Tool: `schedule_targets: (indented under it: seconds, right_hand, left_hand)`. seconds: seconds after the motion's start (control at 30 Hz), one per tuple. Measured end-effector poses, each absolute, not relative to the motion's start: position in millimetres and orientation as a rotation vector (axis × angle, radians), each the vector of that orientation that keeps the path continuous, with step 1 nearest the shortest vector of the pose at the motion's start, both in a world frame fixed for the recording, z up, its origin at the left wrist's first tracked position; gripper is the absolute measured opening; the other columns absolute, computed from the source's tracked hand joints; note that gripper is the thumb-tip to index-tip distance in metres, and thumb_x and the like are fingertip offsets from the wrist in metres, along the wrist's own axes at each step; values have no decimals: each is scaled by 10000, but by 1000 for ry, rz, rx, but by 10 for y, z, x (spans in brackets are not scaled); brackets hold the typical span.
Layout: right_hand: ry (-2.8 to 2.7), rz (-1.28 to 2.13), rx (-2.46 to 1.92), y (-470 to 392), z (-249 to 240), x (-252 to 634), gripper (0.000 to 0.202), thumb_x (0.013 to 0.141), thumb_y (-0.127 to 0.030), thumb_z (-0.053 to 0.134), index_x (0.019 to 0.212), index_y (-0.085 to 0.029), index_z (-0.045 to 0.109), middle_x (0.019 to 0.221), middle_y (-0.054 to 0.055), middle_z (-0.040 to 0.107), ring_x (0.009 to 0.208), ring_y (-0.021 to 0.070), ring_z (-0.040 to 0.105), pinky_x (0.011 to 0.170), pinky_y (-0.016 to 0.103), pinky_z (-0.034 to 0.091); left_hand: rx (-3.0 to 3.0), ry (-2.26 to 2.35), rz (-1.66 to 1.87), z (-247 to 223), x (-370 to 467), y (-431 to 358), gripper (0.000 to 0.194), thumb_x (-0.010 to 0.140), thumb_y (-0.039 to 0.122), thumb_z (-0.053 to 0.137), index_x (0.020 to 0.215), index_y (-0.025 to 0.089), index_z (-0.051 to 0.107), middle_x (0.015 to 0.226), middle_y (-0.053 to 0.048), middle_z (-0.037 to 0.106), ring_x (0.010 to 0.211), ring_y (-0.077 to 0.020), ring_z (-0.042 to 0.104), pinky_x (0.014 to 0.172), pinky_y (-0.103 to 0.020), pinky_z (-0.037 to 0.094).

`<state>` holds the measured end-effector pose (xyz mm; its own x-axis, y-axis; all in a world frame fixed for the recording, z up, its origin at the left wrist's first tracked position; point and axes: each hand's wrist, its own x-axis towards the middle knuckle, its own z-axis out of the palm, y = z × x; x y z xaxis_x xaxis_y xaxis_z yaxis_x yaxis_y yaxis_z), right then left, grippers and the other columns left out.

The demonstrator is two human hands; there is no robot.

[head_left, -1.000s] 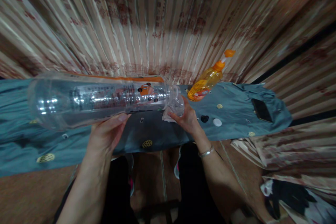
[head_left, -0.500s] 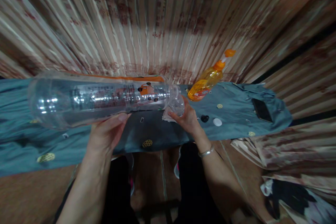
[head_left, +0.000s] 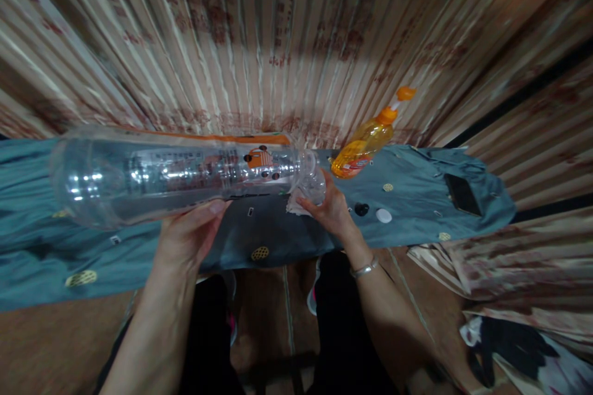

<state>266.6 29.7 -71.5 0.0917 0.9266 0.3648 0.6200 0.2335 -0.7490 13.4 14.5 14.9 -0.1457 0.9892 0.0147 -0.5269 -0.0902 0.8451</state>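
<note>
The clear bottle [head_left: 176, 176] hides its own mouth behind the right hand [head_left: 331, 207]. That hand's fingers pinch the neck and a crumpled cloth [head_left: 294, 203]; the left hand [head_left: 188, 237] cups the body, fingers together.

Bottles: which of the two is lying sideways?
The big clear plastic bottle, held sideways above the table in both hands. The other, a small orange dish soap bottle, stands behind it.

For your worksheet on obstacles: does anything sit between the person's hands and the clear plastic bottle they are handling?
Nothing visible does. The left hand is already on the body of the clear plastic bottle, and the right hand is at its neck end with a small white cloth. The orange bottle and white cap stand apart.
</note>
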Motion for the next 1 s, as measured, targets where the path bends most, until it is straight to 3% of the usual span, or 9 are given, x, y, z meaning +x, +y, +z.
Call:
schedule_targets:
  seconds: [0.6,0.8,1.0]
  right_hand:
    - [-1615,441,-1499,295,-722,2675,793,785,-375,860,1492,-193,549,1428,151,722,1288,367,714,1100,529,584]
    - [-1611,438,-1507,302,-724,2666,774,778,-349,865,1471,-180,565,1383,157,743,1240,362,740,1071,512,600]
    - [-1607,451,-1496,302,-723,2665,775,781,-348,859,1478,-199,554,1379,143,748,1244,353,737,1077,520,597]
  left_hand:
    - [802,775,1564,171,165,144,683,386,239,1035,1028,354,830,1087,-23,851,1215,-407,738,1119,-618,570]
    - [759,797,1570,165,167,139,752,320,288,1067,1032,346,831,1132,-35,847,1209,-422,738,1137,-634,549]
    - [760,807,1581,179,170,129,685,347,212,1034,987,344,829,1119,-19,848,1230,-409,730,1137,-609,558]
